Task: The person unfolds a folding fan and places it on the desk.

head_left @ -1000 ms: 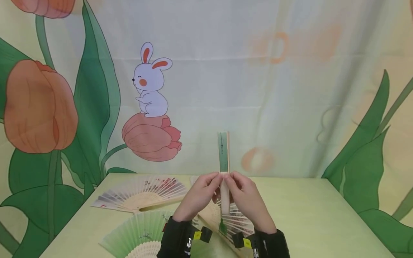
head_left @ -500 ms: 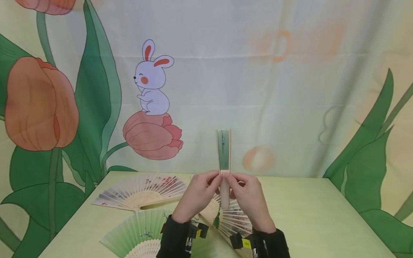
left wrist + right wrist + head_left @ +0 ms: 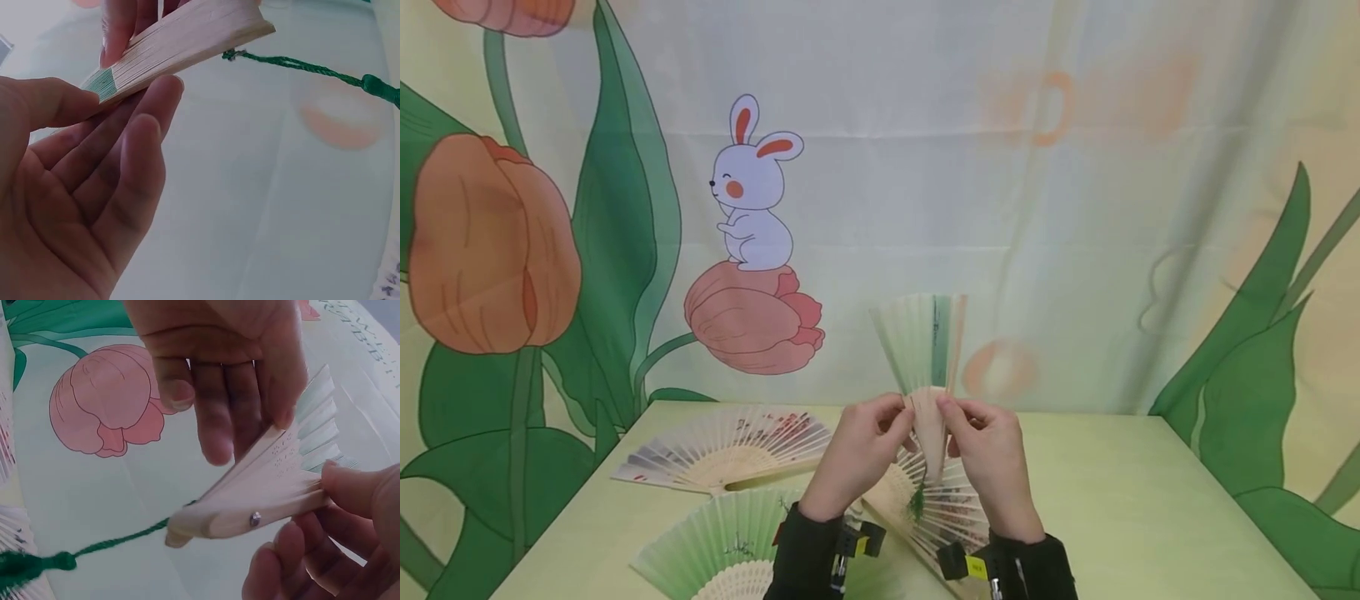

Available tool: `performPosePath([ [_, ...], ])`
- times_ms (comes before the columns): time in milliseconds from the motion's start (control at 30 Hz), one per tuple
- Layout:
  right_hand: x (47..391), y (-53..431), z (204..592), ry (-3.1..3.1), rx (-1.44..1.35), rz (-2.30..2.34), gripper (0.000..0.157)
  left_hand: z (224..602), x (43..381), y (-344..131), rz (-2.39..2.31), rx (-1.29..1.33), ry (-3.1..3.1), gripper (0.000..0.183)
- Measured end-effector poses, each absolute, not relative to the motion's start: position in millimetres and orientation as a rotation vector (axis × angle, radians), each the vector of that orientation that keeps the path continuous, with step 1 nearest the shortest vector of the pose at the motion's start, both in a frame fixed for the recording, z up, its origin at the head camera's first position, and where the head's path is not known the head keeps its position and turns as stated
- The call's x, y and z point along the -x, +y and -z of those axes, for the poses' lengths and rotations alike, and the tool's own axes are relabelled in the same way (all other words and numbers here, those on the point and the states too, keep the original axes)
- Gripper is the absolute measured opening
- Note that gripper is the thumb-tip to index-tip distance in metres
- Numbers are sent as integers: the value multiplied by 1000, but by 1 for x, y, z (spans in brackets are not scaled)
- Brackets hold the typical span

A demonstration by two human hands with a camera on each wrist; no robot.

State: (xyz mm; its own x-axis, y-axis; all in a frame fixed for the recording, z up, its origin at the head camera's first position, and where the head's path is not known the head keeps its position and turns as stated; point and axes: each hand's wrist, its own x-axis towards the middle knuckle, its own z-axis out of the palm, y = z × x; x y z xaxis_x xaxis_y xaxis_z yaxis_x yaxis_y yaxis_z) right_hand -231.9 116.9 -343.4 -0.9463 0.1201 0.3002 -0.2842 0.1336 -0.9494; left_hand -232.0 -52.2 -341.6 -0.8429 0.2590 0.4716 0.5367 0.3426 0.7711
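Observation:
Above the table I hold a partly spread folding fan (image 3: 912,346), pale green with a darker green strip and light wooden ribs. My left hand (image 3: 868,446) pinches its left edge between thumb and fingers. Opposite it, the thumb and fingers of my right hand (image 3: 996,458) pinch the right outer rib. In the right wrist view, the ribs (image 3: 250,494) splay from a metal rivet (image 3: 255,519) at the base. A green tassel (image 3: 37,565) hangs by a cord from that end. The left wrist view shows the ribs (image 3: 187,47) stacked closely, edge-on.
A spread fan with red blossoms (image 3: 730,450) lies at the table's back left. In front of it lies a spread green fan (image 3: 715,533), partly behind my left sleeve. Another spread fan (image 3: 951,508) lies beneath my hands. A printed curtain (image 3: 925,167) hangs behind the table (image 3: 1120,500).
The fan was nearly folded, a narrow green strip. Now its leaf has spread to both sides, and my hands have drawn slightly apart. The tassel has swung.

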Motion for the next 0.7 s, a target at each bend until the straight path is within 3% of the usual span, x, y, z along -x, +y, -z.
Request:
performPosePath([
  [700, 229, 119, 338, -1780, -83, -2179, 29, 342, 237, -62, 2049, 606, -2114, 27],
])
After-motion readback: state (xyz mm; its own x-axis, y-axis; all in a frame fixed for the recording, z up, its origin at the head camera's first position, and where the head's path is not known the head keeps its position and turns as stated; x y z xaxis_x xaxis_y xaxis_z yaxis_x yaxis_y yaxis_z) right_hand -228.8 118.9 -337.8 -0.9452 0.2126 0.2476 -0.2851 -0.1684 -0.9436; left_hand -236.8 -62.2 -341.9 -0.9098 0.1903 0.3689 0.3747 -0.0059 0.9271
